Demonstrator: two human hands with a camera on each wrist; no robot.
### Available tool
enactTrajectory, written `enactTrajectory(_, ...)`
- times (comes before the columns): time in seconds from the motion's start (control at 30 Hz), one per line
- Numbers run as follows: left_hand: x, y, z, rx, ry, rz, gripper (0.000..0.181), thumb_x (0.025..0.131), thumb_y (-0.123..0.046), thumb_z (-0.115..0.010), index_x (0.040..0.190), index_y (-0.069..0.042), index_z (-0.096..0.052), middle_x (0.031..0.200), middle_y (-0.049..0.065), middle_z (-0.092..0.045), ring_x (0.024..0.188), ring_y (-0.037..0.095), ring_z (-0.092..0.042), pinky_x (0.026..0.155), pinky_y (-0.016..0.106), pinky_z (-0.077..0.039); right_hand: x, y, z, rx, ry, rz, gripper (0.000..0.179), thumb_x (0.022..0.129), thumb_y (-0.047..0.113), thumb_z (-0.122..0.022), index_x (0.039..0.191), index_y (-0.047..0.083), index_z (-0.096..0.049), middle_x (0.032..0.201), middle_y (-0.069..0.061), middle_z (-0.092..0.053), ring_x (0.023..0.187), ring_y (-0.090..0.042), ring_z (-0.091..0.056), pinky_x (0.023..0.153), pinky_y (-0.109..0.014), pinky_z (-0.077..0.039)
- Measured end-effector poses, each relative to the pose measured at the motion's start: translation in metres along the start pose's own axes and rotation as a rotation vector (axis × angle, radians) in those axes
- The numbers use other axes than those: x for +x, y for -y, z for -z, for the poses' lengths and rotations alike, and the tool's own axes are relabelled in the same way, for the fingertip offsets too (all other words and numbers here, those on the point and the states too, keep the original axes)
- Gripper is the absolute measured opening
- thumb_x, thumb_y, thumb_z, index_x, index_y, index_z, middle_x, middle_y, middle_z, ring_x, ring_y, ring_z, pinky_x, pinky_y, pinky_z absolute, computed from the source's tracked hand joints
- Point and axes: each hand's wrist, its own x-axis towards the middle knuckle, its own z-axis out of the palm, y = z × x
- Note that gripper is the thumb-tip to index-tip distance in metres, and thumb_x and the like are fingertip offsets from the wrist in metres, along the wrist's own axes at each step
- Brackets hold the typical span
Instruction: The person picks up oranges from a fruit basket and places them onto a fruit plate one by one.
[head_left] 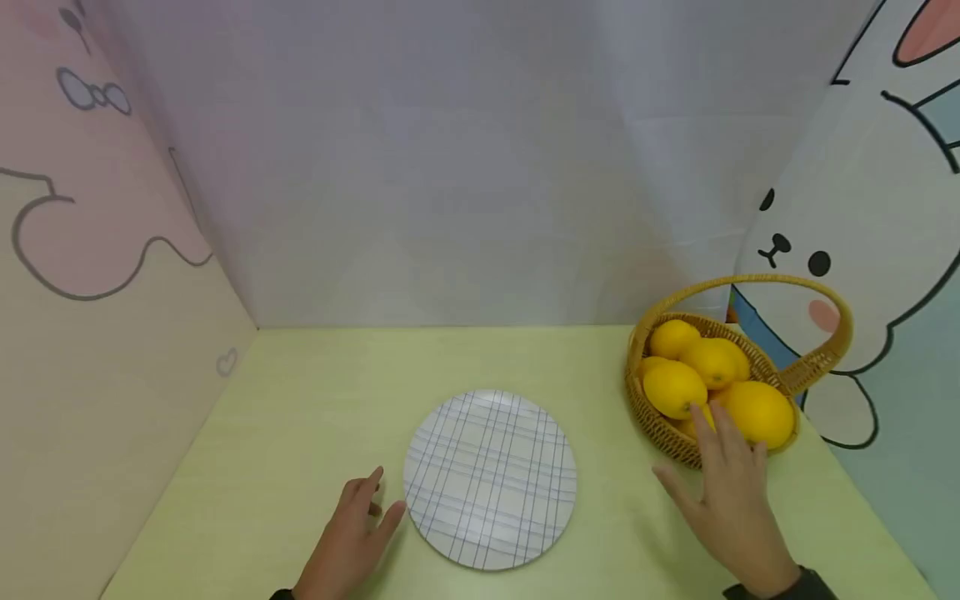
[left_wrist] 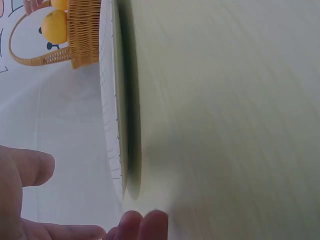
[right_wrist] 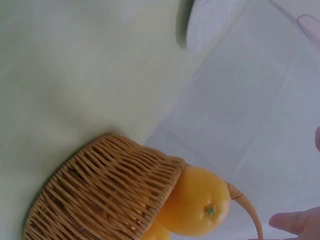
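A round white plate (head_left: pixel 491 481) with a blue-grey checked pattern lies on the table. Just left of its rim is my left hand (head_left: pixel 351 533), thumb and fingers spread apart and holding nothing. To the right stands a wicker basket (head_left: pixel 660 425) with a tall arched handle, filled with several yellow lemons (head_left: pixel 675 389). My right hand (head_left: pixel 731 504) reaches over the basket's near side, fingers extended in front of the lemons; whether a fingertip touches one cannot be told. In the right wrist view, a rounder, orange-looking fruit (right_wrist: pixel 197 202) bulges over the basket's rim.
The pale yellow-green table (head_left: pixel 330 392) meets a plain whitish wall (head_left: pixel 450 167) at the back. Printed panels flank it: a pink and cream one (head_left: pixel 112 250) at the left, a white cartoon animal (head_left: pixel 862 208) behind the basket at the right.
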Motion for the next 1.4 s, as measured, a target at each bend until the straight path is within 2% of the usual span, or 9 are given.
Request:
enactTrajectory(0.1,0.004,-0.005,-0.004,-0.059,0.021,0.001,0.071,0.092,-0.037,-0.058,0.141,0.011,-0.037,0.106,0.009,-0.051,0.079,0.010,-0.050,0.067,0.029,-0.044,0.017,-0.007,0.009,0.057,-0.051,0.001,0.084,0.084,0.029,-0.070,0.147,-0.006,-0.027,0.145,-0.038,-0.025,0.127,-0.056,-0.027,0.095,-0.075,-0.012)
enactTrajectory(0.17,0.008,-0.008,-0.008,-0.089,0.038,0.007,0.074,0.092,-0.036,-0.059,0.142,0.013,-0.033,0.094,0.004,-0.051,0.072,0.010,-0.047,0.062,0.026,-0.042,0.027,-0.010,0.013,0.108,-0.057,-0.017,0.082,0.086,0.027,-0.067,0.148,-0.006,-0.024,0.148,-0.037,-0.021,0.130,-0.056,-0.023,0.097,-0.073,-0.014)
enactTrajectory(0.27,0.012,-0.009,-0.015,-0.085,0.053,0.031,0.078,0.092,-0.040,-0.058,0.144,0.011,-0.030,0.081,-0.002,-0.048,0.066,0.009,-0.044,0.059,0.025,-0.039,0.040,-0.016,0.014,0.165,-0.043,-0.061,0.081,0.090,0.027,-0.063,0.151,-0.004,-0.018,0.151,-0.036,-0.013,0.134,-0.055,-0.016,0.099,-0.071,-0.015)
enactTrajectory(0.43,0.017,-0.007,-0.026,-0.054,0.054,0.037,0.077,0.091,-0.042,-0.057,0.145,0.009,-0.033,0.077,-0.005,-0.050,0.063,0.009,-0.042,0.057,0.025,-0.036,0.062,-0.029,0.008,0.179,-0.042,-0.076,0.080,0.092,0.028,-0.061,0.151,-0.005,-0.018,0.150,-0.037,-0.015,0.132,-0.055,-0.019,0.099,-0.070,-0.018)
enactTrajectory(0.57,0.018,-0.007,-0.032,-0.030,0.041,0.045,0.072,0.090,-0.035,-0.060,0.143,0.008,-0.036,0.078,-0.005,-0.050,0.063,0.008,-0.041,0.055,0.025,-0.035,0.074,-0.038,0.002,0.163,0.021,-0.105,0.081,0.094,0.036,-0.056,0.153,-0.001,-0.014,0.150,-0.037,-0.016,0.132,-0.055,-0.020,0.098,-0.070,-0.020)
enactTrajectory(0.7,0.018,-0.008,-0.033,-0.010,0.035,0.040,0.069,0.089,-0.029,-0.063,0.142,0.008,-0.038,0.079,-0.006,-0.050,0.062,0.009,-0.040,0.053,0.025,-0.033,0.079,-0.044,-0.004,0.143,0.074,-0.122,0.083,0.094,0.041,-0.054,0.154,0.001,-0.012,0.149,-0.039,-0.013,0.131,-0.058,-0.018,0.097,-0.071,-0.020)
enactTrajectory(1.0,0.011,-0.003,-0.031,0.012,0.043,0.003,0.070,0.087,-0.025,-0.066,0.141,0.009,-0.039,0.079,-0.007,-0.049,0.064,0.006,-0.040,0.056,0.024,-0.034,0.077,-0.049,-0.023,0.113,0.082,-0.097,0.086,0.089,0.044,-0.061,0.151,-0.002,-0.023,0.144,-0.044,-0.019,0.123,-0.062,-0.027,0.089,-0.073,-0.028)
enactTrajectory(1.23,0.011,-0.004,-0.030,0.014,0.059,0.024,0.069,0.087,-0.024,-0.066,0.141,0.009,-0.039,0.080,-0.006,-0.049,0.065,0.007,-0.041,0.056,0.025,-0.035,0.074,-0.050,-0.030,0.082,0.061,-0.090,0.080,0.086,0.044,-0.065,0.140,-0.008,-0.037,0.131,-0.040,-0.041,0.114,-0.055,-0.041,0.089,-0.067,-0.034)
enactTrajectory(1.4,0.011,-0.003,-0.031,0.021,0.059,0.022,0.069,0.087,-0.024,-0.066,0.141,0.009,-0.039,0.080,-0.007,-0.049,0.065,0.007,-0.041,0.056,0.024,-0.035,0.075,-0.049,-0.030,0.094,0.054,-0.092,0.077,0.085,0.040,-0.067,0.138,-0.009,-0.039,0.128,-0.039,-0.044,0.112,-0.053,-0.043,0.089,-0.066,-0.035)
